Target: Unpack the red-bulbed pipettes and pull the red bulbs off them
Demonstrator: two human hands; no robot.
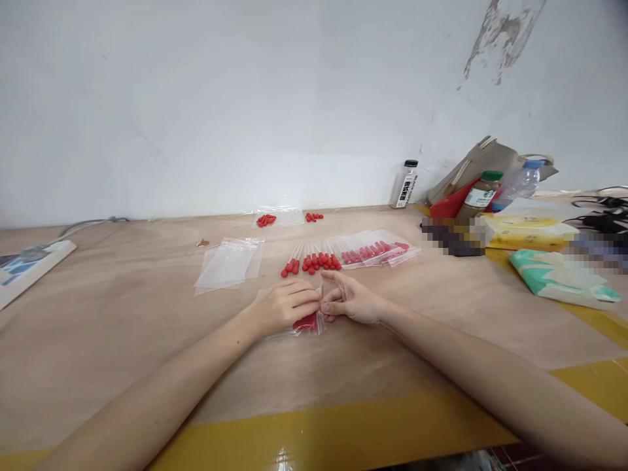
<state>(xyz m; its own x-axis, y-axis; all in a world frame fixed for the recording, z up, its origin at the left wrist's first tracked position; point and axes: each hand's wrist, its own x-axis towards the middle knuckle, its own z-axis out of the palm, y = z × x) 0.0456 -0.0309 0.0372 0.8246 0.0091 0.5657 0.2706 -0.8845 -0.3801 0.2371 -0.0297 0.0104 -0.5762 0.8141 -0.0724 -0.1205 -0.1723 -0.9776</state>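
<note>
1 clear bag lies on the bench: left hand covers it, grip indeterminable; right hand grip pinches its edge; red-bulbed droppers lie beyond it.

The tabletop is presenting matt wood; the yellow edge tape is reflecting light, glossy. The flat bags are reading as thin, clear, shiny plastic. The red bulbs are showing a smooth, rubber-like finish. The wall is displaying matt paint, one patch looking rough.
</note>
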